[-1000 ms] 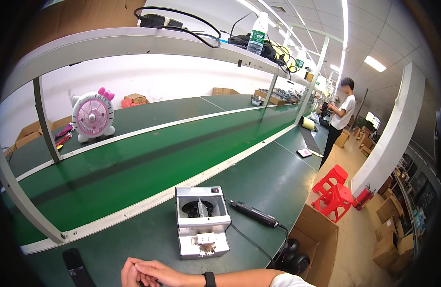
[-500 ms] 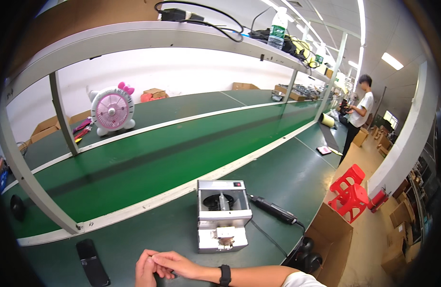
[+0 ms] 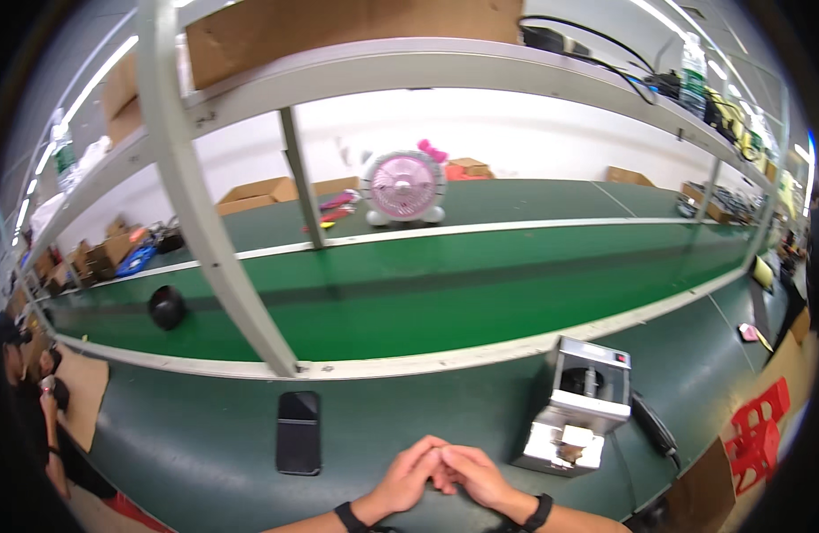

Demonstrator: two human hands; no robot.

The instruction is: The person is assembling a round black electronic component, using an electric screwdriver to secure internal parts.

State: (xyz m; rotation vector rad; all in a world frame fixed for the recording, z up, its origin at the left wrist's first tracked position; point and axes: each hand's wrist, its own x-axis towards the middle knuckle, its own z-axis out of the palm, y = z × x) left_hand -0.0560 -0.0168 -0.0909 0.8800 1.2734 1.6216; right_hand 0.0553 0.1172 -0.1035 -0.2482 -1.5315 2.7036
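My left hand [image 3: 409, 477] and my right hand [image 3: 476, 473] meet fingertip to fingertip above the near side of the green worktop [image 3: 383, 404]. The fingers of both are curled and pressed against each other, and no object shows in them. Each wrist wears a black band. Left of the hands lies a dark smartphone [image 3: 298, 433], flat on the table. To their right stands a small silver bench machine [image 3: 580, 413] with a red switch and a black round part in its open top. Behind it lies a black pen-shaped electric screwdriver [image 3: 654, 425] with a cable.
Beyond the worktop runs a green conveyor belt [image 3: 481, 293], with a black round object [image 3: 167, 307] on it. A pink and white fan [image 3: 403, 188] stands behind. Metal posts [image 3: 218, 240] carry an overhead shelf. Red stools [image 3: 758, 435] stand right; another person [image 3: 36, 400] is at far left.
My view has swung left, so the machine, phone and fan appear farther right. Both hands stay together. The person on the left has come into view.
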